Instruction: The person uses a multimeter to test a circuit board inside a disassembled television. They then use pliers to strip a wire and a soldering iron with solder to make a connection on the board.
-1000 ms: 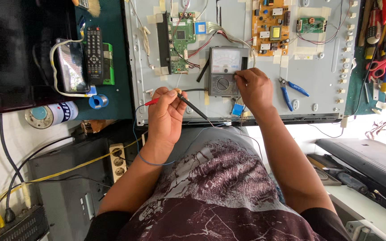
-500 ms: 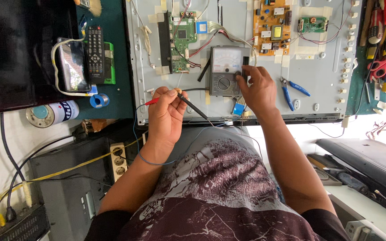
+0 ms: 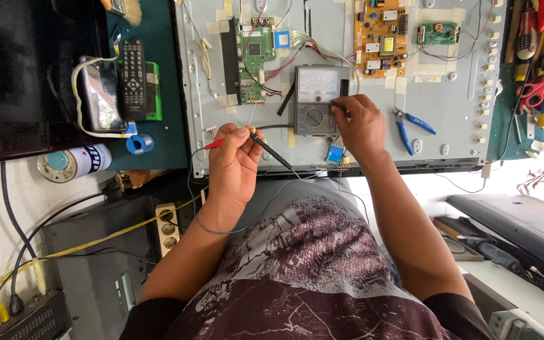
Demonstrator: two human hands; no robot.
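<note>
From the head camera I look straight down over my own chest at the open back of a flat television panel point(image 3: 347, 151) lying on the tabletop point(image 3: 158, 145). My left hand point(image 3: 234, 167) is closed around two test probes, one red point(image 3: 215, 144) and one black point(image 3: 272, 151), held together between thumb and fingertips; their leads run down past my wrist and out of sight behind the arm. My right hand point(image 3: 360, 126) rests against the right edge of the analog multimeter point(image 3: 317, 101), fingers curled at its dial; I cannot tell exactly how firmly it grips, since the fingers cover that side. The meter lies on the panel, between the green circuit board point(image 3: 256, 60) and the orange one point(image 3: 382, 38). A third, small green board point(image 3: 439, 33) sits further right: three boards in all. One pair of blue-handled pliers point(image 3: 410, 126) lies just beside my right hand. To the left sit one remote control point(image 3: 134, 79), a phone point(image 3: 103, 94) and a spray can point(image 3: 73, 162). The tools at the right edge are cut off and hard to sort.
</note>
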